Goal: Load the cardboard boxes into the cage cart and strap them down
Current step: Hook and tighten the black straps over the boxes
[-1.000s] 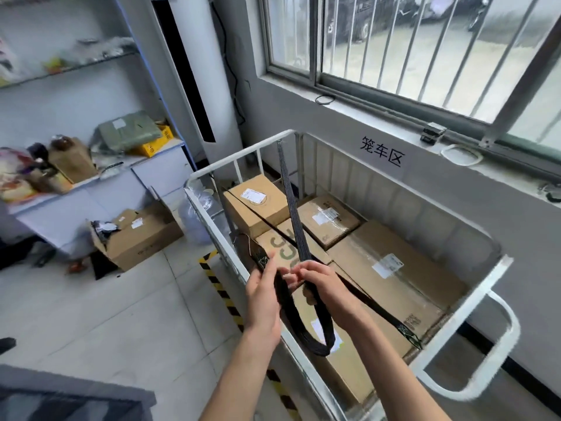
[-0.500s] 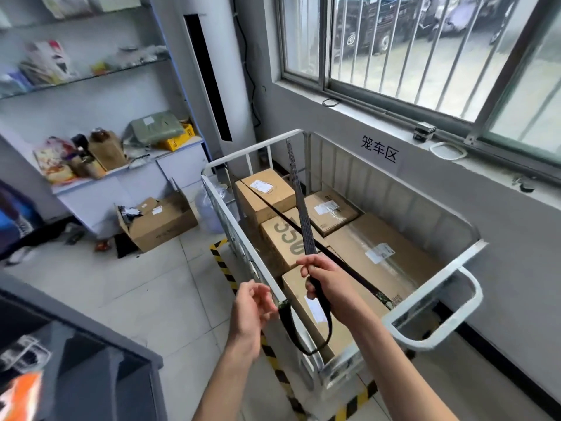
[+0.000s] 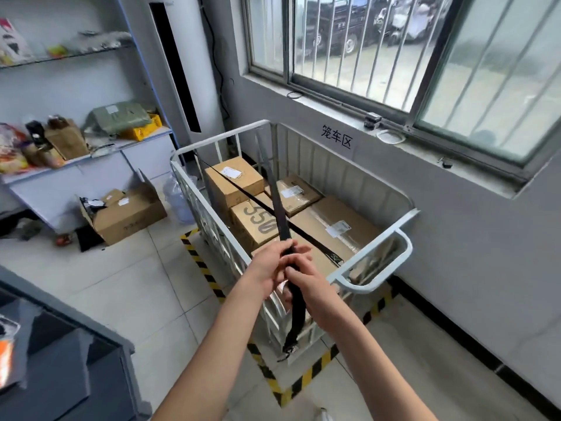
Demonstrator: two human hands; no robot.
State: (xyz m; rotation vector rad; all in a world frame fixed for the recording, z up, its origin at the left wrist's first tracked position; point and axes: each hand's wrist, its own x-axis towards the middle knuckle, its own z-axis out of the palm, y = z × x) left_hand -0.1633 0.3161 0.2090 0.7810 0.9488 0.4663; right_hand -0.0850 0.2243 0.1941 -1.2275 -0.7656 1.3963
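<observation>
A white cage cart (image 3: 376, 235) stands against the wall under the window, inside a yellow-black floor marking. Several cardboard boxes (image 3: 233, 180) fill it. One black strap lies diagonally across the box tops (image 3: 306, 235). A second black strap (image 3: 274, 192) runs taut from the cart's far rail toward me. My left hand (image 3: 270, 264) and my right hand (image 3: 306, 278) are both closed on this strap, above the cart's near end. Its loose end (image 3: 296, 317) hangs below my hands, with a small buckle at the tip.
An open cardboard box (image 3: 127, 214) sits on the floor left of the cart. Shelves (image 3: 91, 159) with parcels and bags line the left wall. A dark grey counter (image 3: 60, 344) fills the lower left corner. A tall white unit (image 3: 179, 71) stands behind the cart.
I have stepped back from the cart and the view has widened. My left hand has come back onto the strap beside my right, and the slack loop now hangs straight down.
</observation>
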